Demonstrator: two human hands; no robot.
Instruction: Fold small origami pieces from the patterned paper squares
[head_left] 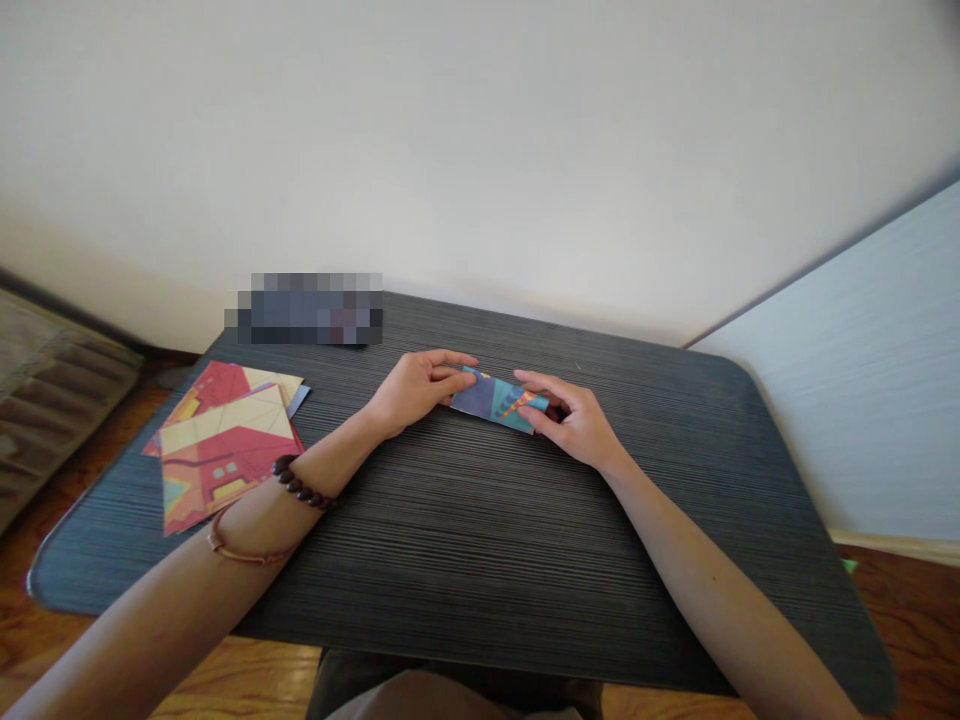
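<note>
A small folded piece of patterned paper [491,397], blue and teal with orange and yellow marks, is held between my two hands near the middle of the table. My left hand [420,388] pinches its left end, thumb on the near face and fingers along the far edge. At the other end, my right hand [566,415] grips it with the thumb in front and the fingers behind. The paper's underside and the fingertips behind it are hidden. On the left lie several printed sheets [232,450] in red, cream and orange, overlapping each other and partly covered by my left forearm.
The dark ribbed table [480,560] has rounded corners and stands against a pale wall [480,150]. A pixelated dark object [307,310] sits at its back left corner. A light panel [862,380] rises on the right, and a pleated cover [60,390] stands at left.
</note>
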